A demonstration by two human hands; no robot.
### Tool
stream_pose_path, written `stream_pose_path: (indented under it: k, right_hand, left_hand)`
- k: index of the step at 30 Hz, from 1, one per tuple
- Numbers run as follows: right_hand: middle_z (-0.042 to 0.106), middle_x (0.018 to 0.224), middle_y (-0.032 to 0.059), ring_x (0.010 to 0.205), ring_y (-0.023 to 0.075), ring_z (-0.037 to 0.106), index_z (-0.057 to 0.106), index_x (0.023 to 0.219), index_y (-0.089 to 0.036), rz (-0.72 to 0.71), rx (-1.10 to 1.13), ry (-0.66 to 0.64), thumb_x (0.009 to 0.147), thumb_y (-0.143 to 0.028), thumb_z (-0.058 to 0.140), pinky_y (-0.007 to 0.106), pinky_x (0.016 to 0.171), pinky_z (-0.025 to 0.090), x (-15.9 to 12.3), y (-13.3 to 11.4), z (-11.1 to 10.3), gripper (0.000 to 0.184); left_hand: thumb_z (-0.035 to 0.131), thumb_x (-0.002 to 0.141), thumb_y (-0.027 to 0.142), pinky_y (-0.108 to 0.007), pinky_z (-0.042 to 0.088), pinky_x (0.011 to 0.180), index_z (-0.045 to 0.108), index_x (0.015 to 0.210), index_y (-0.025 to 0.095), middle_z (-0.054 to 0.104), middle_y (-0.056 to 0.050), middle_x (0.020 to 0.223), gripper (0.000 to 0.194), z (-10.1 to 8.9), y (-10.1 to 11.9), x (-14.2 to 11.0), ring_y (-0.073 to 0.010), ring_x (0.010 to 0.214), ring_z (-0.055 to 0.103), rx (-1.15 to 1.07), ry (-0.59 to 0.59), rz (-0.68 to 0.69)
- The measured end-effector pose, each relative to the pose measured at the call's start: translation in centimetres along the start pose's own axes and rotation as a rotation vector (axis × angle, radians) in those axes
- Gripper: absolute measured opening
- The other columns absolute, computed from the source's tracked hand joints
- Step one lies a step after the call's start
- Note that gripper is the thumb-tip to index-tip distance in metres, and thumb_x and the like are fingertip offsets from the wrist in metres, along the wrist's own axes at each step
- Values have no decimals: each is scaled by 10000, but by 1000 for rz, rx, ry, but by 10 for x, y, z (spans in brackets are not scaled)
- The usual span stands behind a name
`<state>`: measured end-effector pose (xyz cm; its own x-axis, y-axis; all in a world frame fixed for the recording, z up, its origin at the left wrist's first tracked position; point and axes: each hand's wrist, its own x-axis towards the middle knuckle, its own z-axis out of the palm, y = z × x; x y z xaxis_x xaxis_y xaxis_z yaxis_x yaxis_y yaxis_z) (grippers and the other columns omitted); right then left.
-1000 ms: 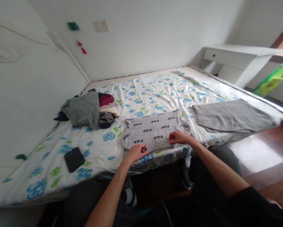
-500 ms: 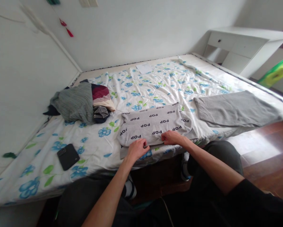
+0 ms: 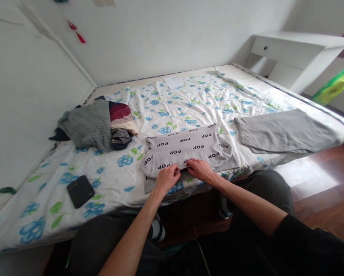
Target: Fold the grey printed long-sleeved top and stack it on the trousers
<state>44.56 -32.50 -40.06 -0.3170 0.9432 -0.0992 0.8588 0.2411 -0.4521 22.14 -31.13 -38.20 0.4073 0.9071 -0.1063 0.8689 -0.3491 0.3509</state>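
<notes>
A light grey garment (image 3: 183,147) printed with black "POP" lettering lies folded on the bed's front part. Both hands are at its near edge, close together. My left hand (image 3: 166,177) pinches that edge a little left of its middle. Fingers bent, my right hand (image 3: 199,168) grips the same edge just to the right. Between the hands the edge is slightly lifted, with a dark gap under it. The garment's lower layer sticks out beneath on the left and right. Whether it is a sweater or another top, I cannot tell.
On the right lies a folded grey knitted garment (image 3: 287,132). A pile of clothes with a grey-green cable-knit piece (image 3: 88,122) sits at the left. Nearer is a black phone (image 3: 80,191) on the flowered sheet (image 3: 148,203). Paper (image 3: 174,82) and a white desk (image 3: 292,50) are behind.
My right hand has moved left along the near edge, closer to my left hand. The edge between them has risen slightly. The view has shifted a little.
</notes>
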Motion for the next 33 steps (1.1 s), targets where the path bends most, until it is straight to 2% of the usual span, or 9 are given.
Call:
stream_pose_path:
  k: [3,8,11,14,16,18,22,28,33]
  right_hand:
    - [775,1306,108,1130,275,753,727,1327,-220,12,-23,6,1021,-161,678,301,892,499,2,1,0,316]
    - [774,1292,132,1114,281,757,757,1288,-197,94,-52,-36,946,-24,633,315,885,499,4,18,-9,403]
    - [783,1247,111,1078,266,758,777,1252,-201,48,-25,-68,942,-56,698,299,881,504,-1,32,-14,351]
    - [769,1272,107,1146,272,743,774,1281,-207,-81,18,-46,993,-215,814,304,948,524,-8,35,-12,291]
    - [758,1299,123,1207,282,727,763,1308,-202,-134,38,1,1027,-336,849,323,1003,532,-12,29,-5,323]
    - [764,1279,124,1220,279,725,764,1290,-202,-149,50,32,1066,-381,824,332,1020,536,-14,18,3,293]
    - [780,1240,102,1186,255,741,774,1246,-209,-105,41,78,1132,-346,725,318,995,539,-9,-7,9,185]
    - [772,1307,108,1208,263,741,755,1345,-223,-11,0,82,1162,-356,631,319,981,554,8,-28,6,259]
    - [757,1348,123,1252,275,719,746,1356,-227,-52,-56,25,1126,-253,596,335,1011,558,22,-42,7,276]
  left_hand:
    - [626,1022,241,-328,505,850,743,1056,254,819,-51,1013,122,-6,0,-2,-242,949,753,-11,8,8]
    - [652,939,161,-324,477,822,721,1066,269,816,-42,1107,181,-11,-2,-9,-240,992,745,44,-103,18]
    - [646,917,138,-329,476,828,711,1078,272,804,-45,1135,219,-6,-3,-12,-245,1009,743,59,-103,11]
    - [638,939,158,-328,479,841,706,1082,274,801,-45,1122,196,-3,-1,-11,-243,1010,739,47,-49,-10]
    - [649,956,190,-328,474,834,703,1049,269,809,-46,1096,133,-4,2,-10,-240,994,738,41,-29,-30]
    - [662,969,222,-331,468,825,701,996,260,820,-50,1073,61,-5,4,-7,-241,977,741,45,-29,-42]
    - [646,1027,272,-335,464,825,725,963,248,839,-67,1062,105,-7,4,-2,-254,991,761,61,-44,-57]
    - [611,1118,362,-335,462,811,771,1016,244,850,-81,1014,223,-5,-2,1,-270,975,785,27,-48,-64]
    - [585,1136,320,-314,463,813,759,1055,245,840,-62,1011,207,-3,-8,1,-242,953,773,-52,34,-36]
